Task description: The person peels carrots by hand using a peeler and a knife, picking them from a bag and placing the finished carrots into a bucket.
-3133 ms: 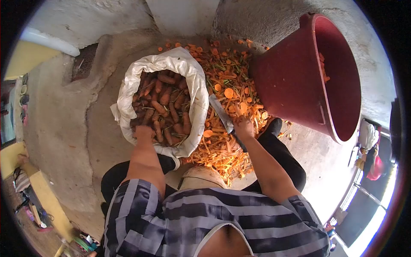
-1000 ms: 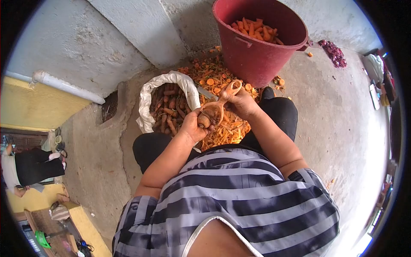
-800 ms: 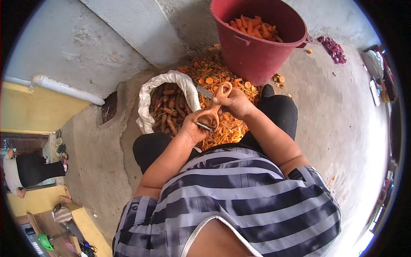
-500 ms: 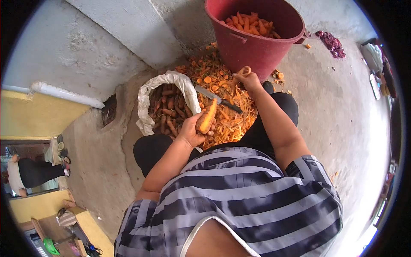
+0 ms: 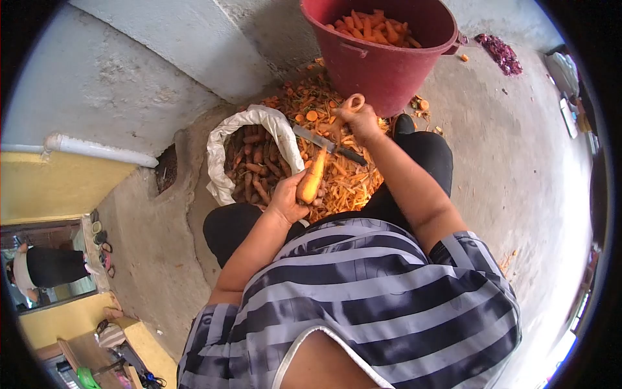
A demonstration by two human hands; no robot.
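Observation:
My left hand point(image 5: 288, 198) is closed round the thick end of a partly peeled carrot point(image 5: 312, 180), its narrow tip pointing up and away from me. My right hand point(image 5: 361, 122) is closed on a peeler with a tan looped handle point(image 5: 354, 102); its working end is hard to make out. The peeler is apart from the carrot, above and to its right. Between the hands, a knife point(image 5: 313, 137) with a dark handle lies on a heap of carrot peelings point(image 5: 353, 185). Left of the heap stands a white sack point(image 5: 218, 146) holding unpeeled carrots point(image 5: 258, 165).
A large red bucket point(image 5: 369, 74) with peeled carrots point(image 5: 376, 27) stands beyond my right hand. Carrot ends point(image 5: 423, 104) lie beside it. Purple scraps point(image 5: 500, 54) are on the floor farther right. A person point(image 5: 52, 268) stands in a doorway at far left.
My right hand with the peeler has moved left and slightly up. The carrot in my left hand has turned a little and shows more bright orange. The view has shifted slightly.

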